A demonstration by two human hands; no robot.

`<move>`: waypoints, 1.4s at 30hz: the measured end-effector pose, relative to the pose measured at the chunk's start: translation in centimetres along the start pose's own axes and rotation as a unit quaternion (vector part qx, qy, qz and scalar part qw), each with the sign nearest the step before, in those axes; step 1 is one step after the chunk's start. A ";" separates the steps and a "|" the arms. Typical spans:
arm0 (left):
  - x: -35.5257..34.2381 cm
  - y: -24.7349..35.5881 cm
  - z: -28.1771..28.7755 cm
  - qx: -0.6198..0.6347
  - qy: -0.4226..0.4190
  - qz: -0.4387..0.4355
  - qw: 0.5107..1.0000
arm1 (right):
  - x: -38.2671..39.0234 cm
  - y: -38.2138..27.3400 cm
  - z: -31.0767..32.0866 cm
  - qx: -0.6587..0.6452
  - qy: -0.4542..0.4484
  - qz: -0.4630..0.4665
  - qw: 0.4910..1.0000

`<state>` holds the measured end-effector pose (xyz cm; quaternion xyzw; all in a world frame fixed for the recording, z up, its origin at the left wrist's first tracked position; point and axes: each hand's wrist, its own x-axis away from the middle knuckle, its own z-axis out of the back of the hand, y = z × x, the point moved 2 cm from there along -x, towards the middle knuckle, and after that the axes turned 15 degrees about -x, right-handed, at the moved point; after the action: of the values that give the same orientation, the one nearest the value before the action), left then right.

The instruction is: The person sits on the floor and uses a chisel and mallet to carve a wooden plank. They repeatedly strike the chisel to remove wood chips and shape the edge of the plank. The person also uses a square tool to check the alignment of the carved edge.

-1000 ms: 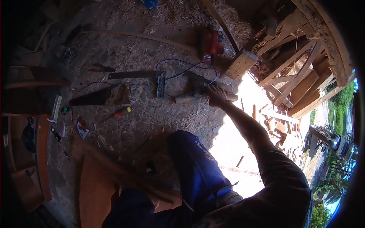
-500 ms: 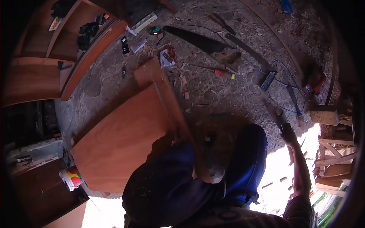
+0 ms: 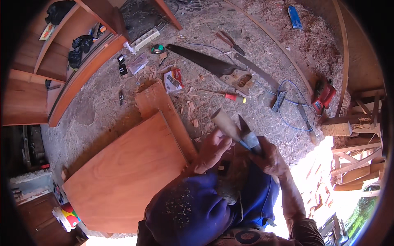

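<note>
My right hand (image 3: 271, 160) is closed round the dark grip of what looks like a hammer (image 3: 248, 138), its pointed metal end angled up. Right beside it, crossing close to the metal, is a tool with a thick pale wooden handle (image 3: 225, 124); its lower part is hidden, so its kind is unclear. The fingers of my left hand (image 3: 213, 151) are curled against that handle. Below and left of this hand lies a reddish-brown wooden panel (image 3: 123, 176), with a narrower wooden board (image 3: 177, 123) along its right edge. My knees in blue trousers (image 3: 193, 197) are close to both.
A handsaw (image 3: 201, 59), screwdriver (image 3: 234, 97), pliers (image 3: 230, 42), tape measure (image 3: 157, 49) and power strip (image 3: 144, 39) lie on the dusty floor. A red power tool (image 3: 324, 96) with a blue cord sits at right, near stacked timber (image 3: 336, 128). Wooden shelving (image 3: 86, 86) stands left.
My right hand has swung left and inward with its tool, from out at the right. My left hand has risen from the panel's edge to meet it. The view has shifted and brightened.
</note>
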<state>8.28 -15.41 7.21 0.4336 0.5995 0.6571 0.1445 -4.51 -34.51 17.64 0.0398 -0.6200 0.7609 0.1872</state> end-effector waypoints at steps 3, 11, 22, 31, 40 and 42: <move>0.7 1.8 4.8 0.099 0.174 -0.082 0.976 | -4.4 -1.1 -7.2 -0.012 -0.034 0.147 0.988; 8.0 13.0 16.2 0.461 0.373 -0.297 0.748 | -5.7 -3.3 -11.1 -0.129 -0.087 -0.103 0.983; 9.2 9.7 19.7 0.386 0.424 -0.225 0.788 | -1.5 1.3 -13.6 -0.378 0.036 -0.117 0.917; 9.0 7.7 20.3 -0.194 0.451 -0.315 0.812 | -0.4 4.7 -14.2 -0.384 0.038 -0.113 0.916; 6.9 8.2 20.1 0.009 0.468 -0.338 0.817 | 0.0 5.0 -14.6 -0.385 0.020 -0.108 0.916; 6.9 7.5 20.7 -0.008 0.467 -0.339 0.816 | 0.0 4.7 -14.6 -0.387 0.014 -0.107 0.916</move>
<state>22.07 1.38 14.88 -0.1575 0.6991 0.6945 0.0643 -3.58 -21.33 9.93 0.0194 -0.8552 0.4375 0.2772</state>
